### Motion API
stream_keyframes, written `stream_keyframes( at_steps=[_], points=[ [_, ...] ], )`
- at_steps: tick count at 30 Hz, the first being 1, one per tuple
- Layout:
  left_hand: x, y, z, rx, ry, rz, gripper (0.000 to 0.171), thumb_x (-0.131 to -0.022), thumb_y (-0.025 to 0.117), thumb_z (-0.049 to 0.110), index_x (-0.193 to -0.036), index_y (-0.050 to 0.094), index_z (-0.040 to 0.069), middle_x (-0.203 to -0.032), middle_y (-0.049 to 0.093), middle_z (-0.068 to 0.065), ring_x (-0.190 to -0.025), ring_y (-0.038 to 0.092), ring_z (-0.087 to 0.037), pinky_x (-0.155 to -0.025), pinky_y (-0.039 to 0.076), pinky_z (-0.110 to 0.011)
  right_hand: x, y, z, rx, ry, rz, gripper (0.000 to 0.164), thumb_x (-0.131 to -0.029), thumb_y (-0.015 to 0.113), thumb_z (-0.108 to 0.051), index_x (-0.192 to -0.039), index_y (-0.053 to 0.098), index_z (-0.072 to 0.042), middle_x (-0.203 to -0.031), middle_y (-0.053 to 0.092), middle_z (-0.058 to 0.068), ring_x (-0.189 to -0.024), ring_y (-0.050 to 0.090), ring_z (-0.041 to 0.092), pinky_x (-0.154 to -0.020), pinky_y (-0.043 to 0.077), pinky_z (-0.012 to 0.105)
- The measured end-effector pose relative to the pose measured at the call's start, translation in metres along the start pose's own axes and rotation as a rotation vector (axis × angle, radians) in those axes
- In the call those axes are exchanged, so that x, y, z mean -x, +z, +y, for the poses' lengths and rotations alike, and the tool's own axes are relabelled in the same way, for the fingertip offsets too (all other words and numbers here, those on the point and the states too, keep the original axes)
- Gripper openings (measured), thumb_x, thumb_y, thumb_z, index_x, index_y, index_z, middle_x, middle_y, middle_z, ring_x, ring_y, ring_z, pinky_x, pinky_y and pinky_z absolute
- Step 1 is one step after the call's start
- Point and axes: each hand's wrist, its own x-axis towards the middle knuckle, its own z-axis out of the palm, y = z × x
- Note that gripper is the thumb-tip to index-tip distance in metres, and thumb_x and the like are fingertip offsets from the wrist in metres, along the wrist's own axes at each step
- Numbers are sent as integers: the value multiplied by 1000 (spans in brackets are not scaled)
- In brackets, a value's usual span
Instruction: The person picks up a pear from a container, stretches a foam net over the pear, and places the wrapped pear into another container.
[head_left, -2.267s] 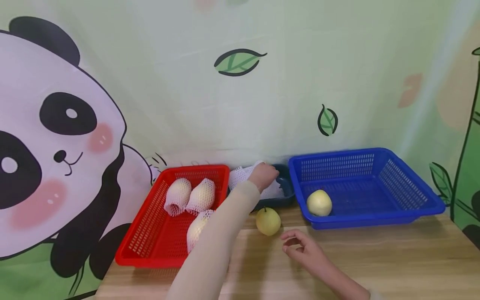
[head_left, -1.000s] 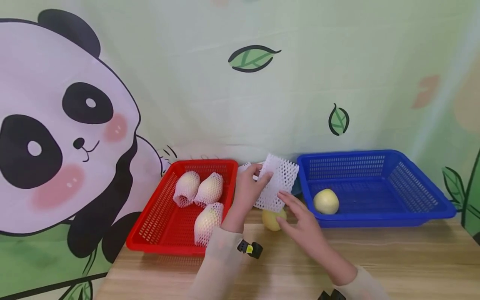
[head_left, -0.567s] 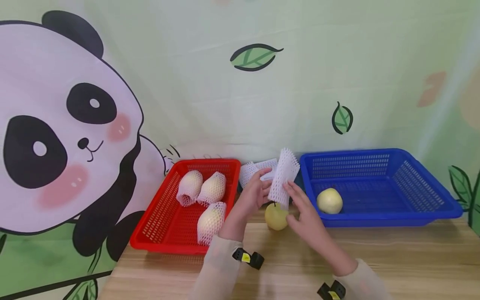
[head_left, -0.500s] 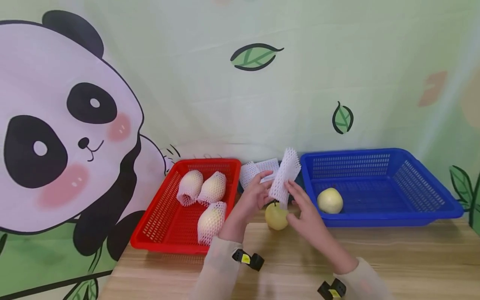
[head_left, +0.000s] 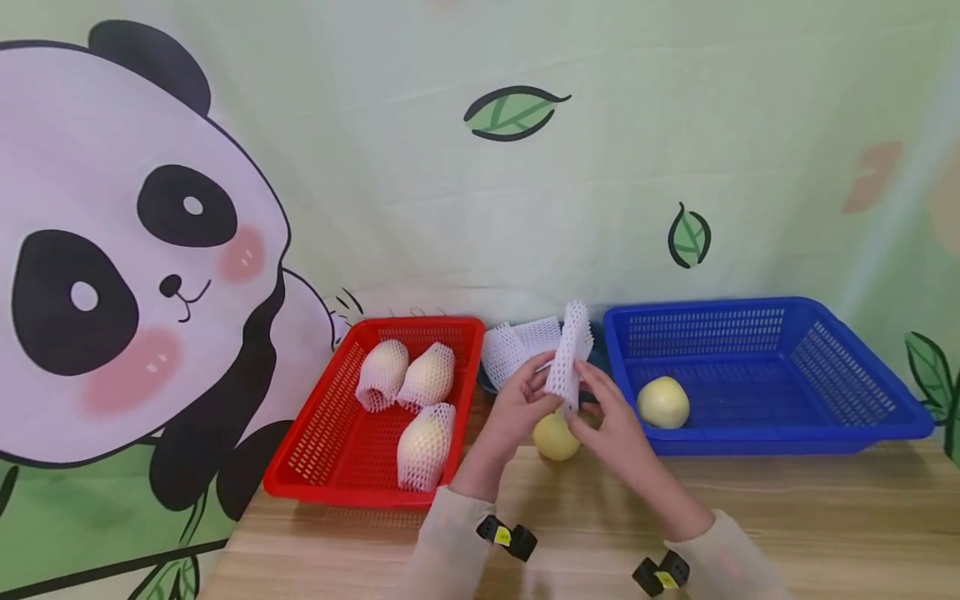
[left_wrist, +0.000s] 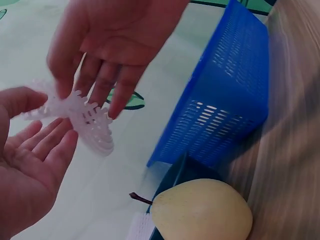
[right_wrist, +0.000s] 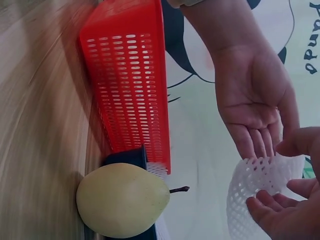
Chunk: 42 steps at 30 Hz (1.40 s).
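Net (head_left: pixel 567 362) is pinched by fingers of left hand (head_left: pixel 519 410) and right hand (head_left: pixel 615 423), above pear (head_left: pixel 557 440) toward far edge of bench (head_left: pixel 757 496); its mouth should be spread evenly, gently.

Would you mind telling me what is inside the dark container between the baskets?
White foam nets lie inside the dark container. The held net, left hand and right hand cover part of it, so anything behind them cannot be seen.

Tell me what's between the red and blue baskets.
Head view: a dark tub holding foam nets, a pear in front, and another net in the left hand and right hand.
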Motion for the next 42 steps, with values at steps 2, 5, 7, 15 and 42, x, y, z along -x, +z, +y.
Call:
stream_keyframes(
  at_steps=[2,5,7,15,42],
  points=[
    [0,3,-1,-23,23,39,59,-98,54,-4,-155,38,-1,-153,49,-27,-139,53,-44,-114,46,-44,-1,2,0,13,-6,24,63,-92,64,6,-151,42,6,-156,41,30,-130,55,45,-102,55,49],
    [1,7,-3,-60,41,95,57,-97,58,-3,-152,44,-1,-150,54,-26,-136,56,-42,-112,48,-43,0,4,0,57,-33,80,54,-92,60,9,-145,50,8,-150,49,30,-123,60,42,-95,59,33],
    [0,9,-5,-86,53,131,55,-95,60,-3,-149,48,-2,-147,57,-25,-134,59,-41,-111,50,-43,0,5,1,82,-46,117,49,-92,58,10,-141,54,8,-145,55,29,-118,62,39,-89,56,21],
    [-2,18,-10,-122,57,238,52,-89,63,-7,-140,60,0,-133,67,-26,-120,66,-38,-101,57,-36,-3,7,7,74,-58,241,40,-88,59,15,-127,66,7,-126,67,26,-101,63,17,-79,49,11],
    [11,-13,-8,388,-293,163,27,-109,41,8,-130,57,1,-89,67,9,-74,62,-3,-65,57,-14,-10,-25,22,-592,493,99,49,-99,37,11,-141,54,-6,-100,65,-24,-96,63,-9,-84,54,10]
  ],
)
